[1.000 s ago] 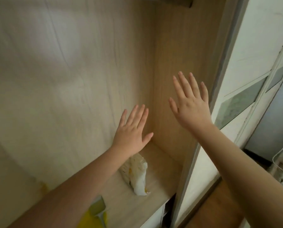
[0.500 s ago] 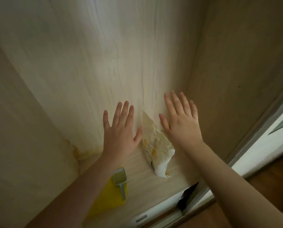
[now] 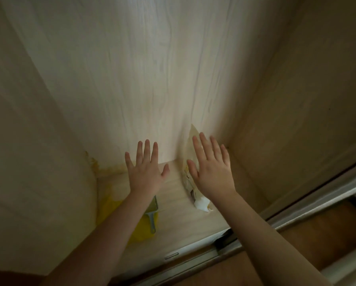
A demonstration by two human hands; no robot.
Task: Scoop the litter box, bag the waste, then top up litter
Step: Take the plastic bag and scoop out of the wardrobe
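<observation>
A pale wood-grain cabinet (image 3: 173,69) fills almost the whole view, its back panel rising in the middle and its side panels closing in at left and right. Its shelf (image 3: 173,221) runs across the lower middle, with a white drawer front (image 3: 185,249) and a grey sliding-door track (image 3: 317,201) below and to the right, and brown floor (image 3: 297,254) beyond. Compared with half a second ago, the view has shifted only slightly: the shelf sits a little lower and the right side panel shows more. Two bare forearms reach up from the bottom edge. The left hand (image 3: 145,172) hovers over the back of the shelf with its fingers straight and spread apart, holding nothing, much as before. The right hand (image 3: 211,172) is also flat with fingers apart, and it has drifted left so that it now covers most of the litter bag (image 3: 188,182), where earlier it was beside it. That cream and white bag, marked with yellow, leans upright near the back right corner of the shelf; whether the hand touches it cannot be told. A yellow litter box (image 3: 144,230) lies at the shelf's front left, partly hidden by the left forearm, with a grey-green scoop (image 3: 152,213) resting on it, handle pointing forward. Yellowish stains (image 3: 94,164) mark the back left corner.
</observation>
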